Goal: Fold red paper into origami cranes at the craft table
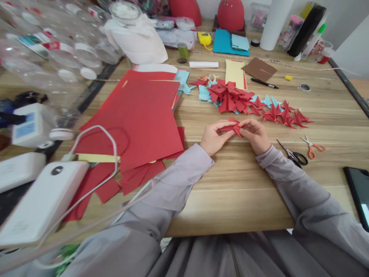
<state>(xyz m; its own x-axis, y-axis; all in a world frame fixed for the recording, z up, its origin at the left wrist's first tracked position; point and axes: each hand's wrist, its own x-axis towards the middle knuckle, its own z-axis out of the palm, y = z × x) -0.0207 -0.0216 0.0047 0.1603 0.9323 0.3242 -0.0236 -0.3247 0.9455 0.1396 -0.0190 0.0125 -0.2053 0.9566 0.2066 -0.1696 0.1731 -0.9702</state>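
Between my two hands is a small folded red paper piece, an origami figure (235, 126) with pointed ends. My left hand (215, 135) pinches it from the left, thumb below and fingers above. From the right, my right hand (256, 134) pinches its other side between thumb and fingers. Just beyond my hands lies a heap of folded red papers (229, 96) with some light blue ones at its left. A row of red and light blue origami cranes (284, 113) stretches to the right of the heap.
Large red paper sheets (150, 119) lie at the left beside a white power bank (43, 200) with a cable. Black scissors (294, 154) and orange scissors (311, 147) rest at the right, near a phone (357, 196). Plastic bottles (57, 54) crowd the far left.
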